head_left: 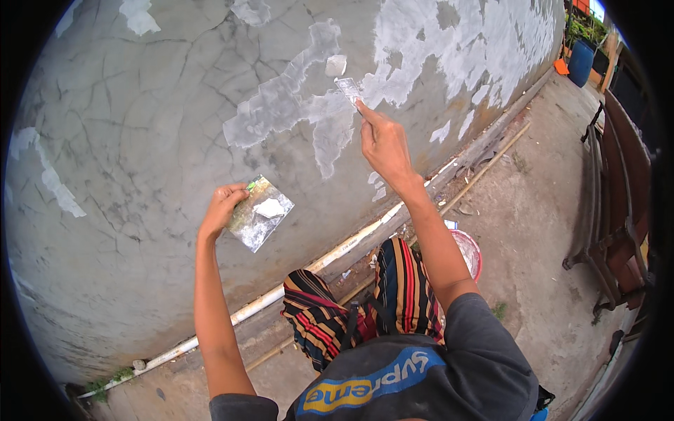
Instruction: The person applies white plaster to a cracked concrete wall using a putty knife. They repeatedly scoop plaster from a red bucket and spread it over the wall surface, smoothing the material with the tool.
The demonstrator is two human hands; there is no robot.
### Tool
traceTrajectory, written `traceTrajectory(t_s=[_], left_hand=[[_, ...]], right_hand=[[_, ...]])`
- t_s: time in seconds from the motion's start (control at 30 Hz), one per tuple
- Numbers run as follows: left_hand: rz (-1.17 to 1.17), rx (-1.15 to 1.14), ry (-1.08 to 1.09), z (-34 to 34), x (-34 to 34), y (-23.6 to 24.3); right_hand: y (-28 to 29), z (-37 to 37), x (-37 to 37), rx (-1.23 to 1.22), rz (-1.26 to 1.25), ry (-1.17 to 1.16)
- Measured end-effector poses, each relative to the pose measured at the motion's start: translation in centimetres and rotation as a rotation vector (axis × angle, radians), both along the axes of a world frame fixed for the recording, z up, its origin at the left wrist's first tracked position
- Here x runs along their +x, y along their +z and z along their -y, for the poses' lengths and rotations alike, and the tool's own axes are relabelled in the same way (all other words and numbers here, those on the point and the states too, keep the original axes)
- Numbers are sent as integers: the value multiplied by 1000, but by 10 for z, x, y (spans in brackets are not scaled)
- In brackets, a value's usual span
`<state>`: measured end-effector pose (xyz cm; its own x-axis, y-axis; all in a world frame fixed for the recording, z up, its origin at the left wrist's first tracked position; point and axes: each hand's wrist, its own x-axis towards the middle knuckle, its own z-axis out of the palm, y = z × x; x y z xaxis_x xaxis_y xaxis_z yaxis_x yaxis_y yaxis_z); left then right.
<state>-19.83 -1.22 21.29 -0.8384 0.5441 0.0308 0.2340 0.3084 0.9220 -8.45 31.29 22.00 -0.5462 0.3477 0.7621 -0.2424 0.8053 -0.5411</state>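
Observation:
My right hand grips a putty knife, its flat blade close to the grey wall. Just above the blade, a fresh dab of white putty sticks to the wall. Lower and to the left, my left hand pinches the edge of a flat square plate smeared with white. A lump of putty lies on the plate. Thin white patches of filler cover part of the cracked wall around the knife, and a larger whitened area spreads to the upper right.
A white pipe runs along the wall's foot, beside a long pole. Right of my knees stands a red-rimmed bucket with white residue. A dark wooden bench is at the far right, and a blue barrel stands beyond.

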Motion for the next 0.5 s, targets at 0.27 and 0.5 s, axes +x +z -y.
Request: traceTrajectory(t_s=[0.27,0.5], left_hand=[[-33,-18,-5,-7,3,6],[-20,-31,-35,1,-1,0]], right_hand=[[21,-3,-23,43,-4,-78],[0,-6,-2,45,8,-2]])
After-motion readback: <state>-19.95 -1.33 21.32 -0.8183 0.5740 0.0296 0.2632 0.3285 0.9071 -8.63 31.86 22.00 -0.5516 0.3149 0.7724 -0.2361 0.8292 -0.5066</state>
